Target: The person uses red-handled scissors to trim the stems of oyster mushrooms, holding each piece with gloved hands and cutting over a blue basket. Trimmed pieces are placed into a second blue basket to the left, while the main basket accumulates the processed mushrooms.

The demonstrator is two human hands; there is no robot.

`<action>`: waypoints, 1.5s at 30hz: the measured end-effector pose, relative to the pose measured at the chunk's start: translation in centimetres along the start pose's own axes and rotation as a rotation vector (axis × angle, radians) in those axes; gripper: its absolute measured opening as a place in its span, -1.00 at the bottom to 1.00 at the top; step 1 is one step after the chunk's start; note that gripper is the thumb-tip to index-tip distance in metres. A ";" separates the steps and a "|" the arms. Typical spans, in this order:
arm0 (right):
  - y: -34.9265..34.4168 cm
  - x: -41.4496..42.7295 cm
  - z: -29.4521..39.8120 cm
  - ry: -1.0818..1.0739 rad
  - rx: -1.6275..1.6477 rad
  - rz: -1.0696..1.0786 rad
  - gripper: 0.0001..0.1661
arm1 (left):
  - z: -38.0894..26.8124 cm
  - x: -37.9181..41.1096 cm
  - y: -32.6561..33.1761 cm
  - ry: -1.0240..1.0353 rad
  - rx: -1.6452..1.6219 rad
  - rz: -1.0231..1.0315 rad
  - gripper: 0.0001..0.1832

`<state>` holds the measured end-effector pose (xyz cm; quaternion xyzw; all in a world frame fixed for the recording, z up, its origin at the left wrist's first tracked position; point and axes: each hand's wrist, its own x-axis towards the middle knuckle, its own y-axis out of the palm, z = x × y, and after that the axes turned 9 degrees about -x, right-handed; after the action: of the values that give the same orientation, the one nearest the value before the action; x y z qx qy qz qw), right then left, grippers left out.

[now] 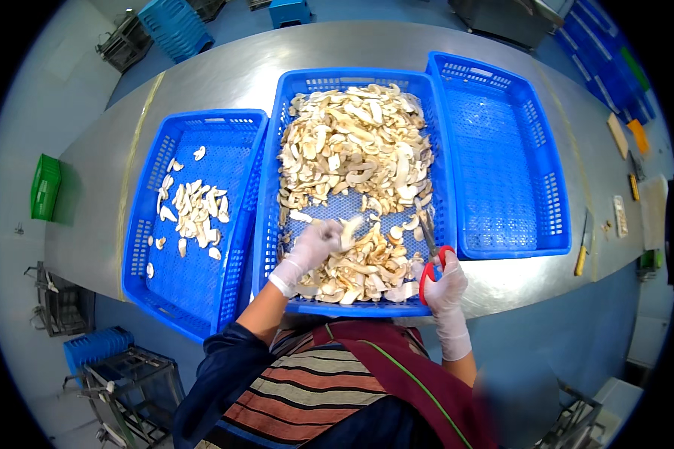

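Before me stands a blue plastic crate with sliced mushrooms heaped at its far end and a smaller pile of slices at the near end. My left hand, in a translucent glove, pinches a pale mushroom slice above the near pile; the slice is blurred. Over the crate's near right corner, my gloved right hand holds red-handled scissors, their blades pointing away from me. In the left blue crate, a small batch of pale slices lies on the perforated floor.
A third blue crate adjoins on the right. On the steel table lie a yellow-handled knife and a small white tray at right. A green basket sits by the left edge. Blue stools are stacked beyond the table.
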<state>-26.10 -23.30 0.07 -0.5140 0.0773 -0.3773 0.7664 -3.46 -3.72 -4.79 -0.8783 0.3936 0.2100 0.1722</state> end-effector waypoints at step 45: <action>-0.1 0.6 -1.6 -0.076 -0.102 0.023 -0.51 | -3.7 0.4 -0.9 0.236 -0.524 -0.280 -0.44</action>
<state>-26.53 -24.95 -0.42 -0.5653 0.0731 -0.3444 0.7460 -1.66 -5.16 -1.74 -0.9566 0.2189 0.1752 -0.0795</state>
